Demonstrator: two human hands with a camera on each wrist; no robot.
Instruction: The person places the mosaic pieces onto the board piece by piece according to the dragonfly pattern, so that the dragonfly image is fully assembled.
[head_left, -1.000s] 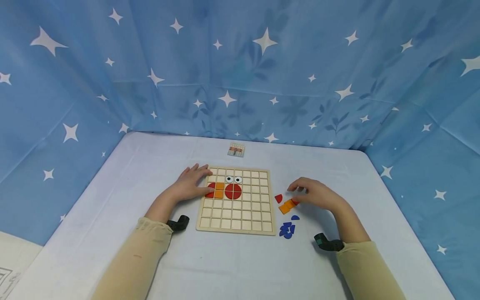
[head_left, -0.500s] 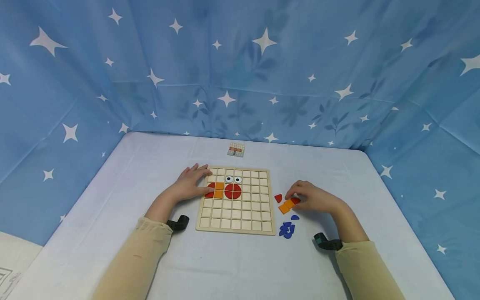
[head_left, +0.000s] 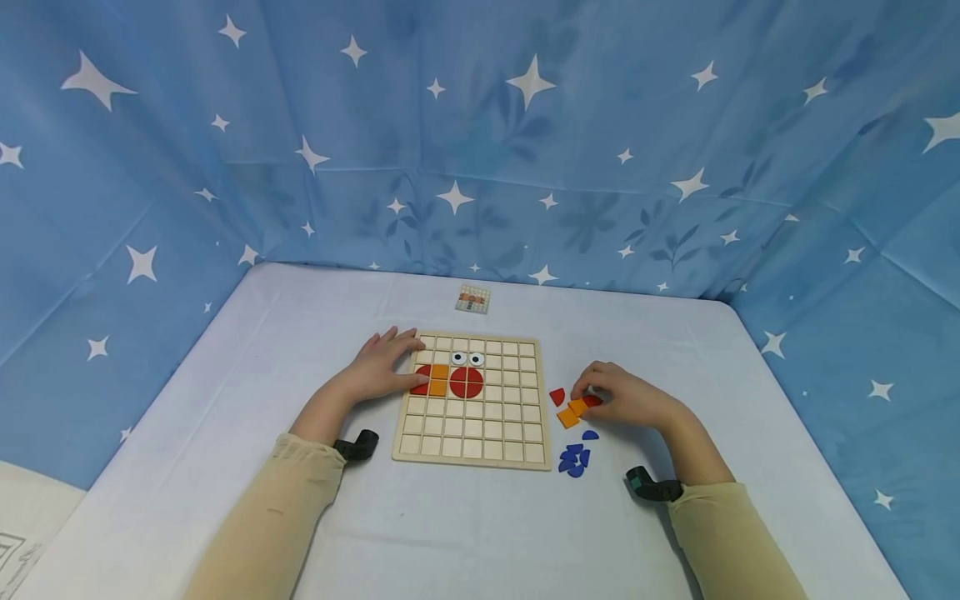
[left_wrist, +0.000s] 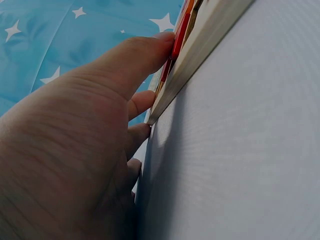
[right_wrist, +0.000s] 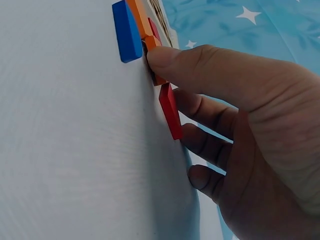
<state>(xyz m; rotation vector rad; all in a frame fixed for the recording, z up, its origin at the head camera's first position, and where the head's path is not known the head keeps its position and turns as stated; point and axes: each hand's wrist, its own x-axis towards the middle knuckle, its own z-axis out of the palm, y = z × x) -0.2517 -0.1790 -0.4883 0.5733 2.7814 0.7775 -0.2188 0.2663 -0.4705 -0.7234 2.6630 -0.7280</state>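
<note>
In the head view my left hand (head_left: 375, 368) rests on the left edge of a wooden grid board (head_left: 480, 433), its thumb touching a red quarter-circle tile (head_left: 423, 369). The left wrist view shows the thumb on that red tile and the other fingers at the board's edge. My right hand (head_left: 626, 396), right of the board, pinches an orange square tile (head_left: 577, 407) between thumb and index finger. Another orange square tile (head_left: 567, 418) lies beside it. A red tile (right_wrist: 170, 111) sits close under the right fingers. The index fingertip is partly hidden.
Several blue tiles (head_left: 573, 460) lie near the board's right edge, and a lone red tile (head_left: 557, 397) lies above them. Two eye tiles (head_left: 467, 359), a red circle (head_left: 467, 383) and orange squares (head_left: 438, 381) sit on the board. A small pattern card (head_left: 472, 298) lies behind it.
My right hand has moved slightly left and down, and its thumb and index finger have closed on an orange square tile. The left hand has stayed in place on the board.
</note>
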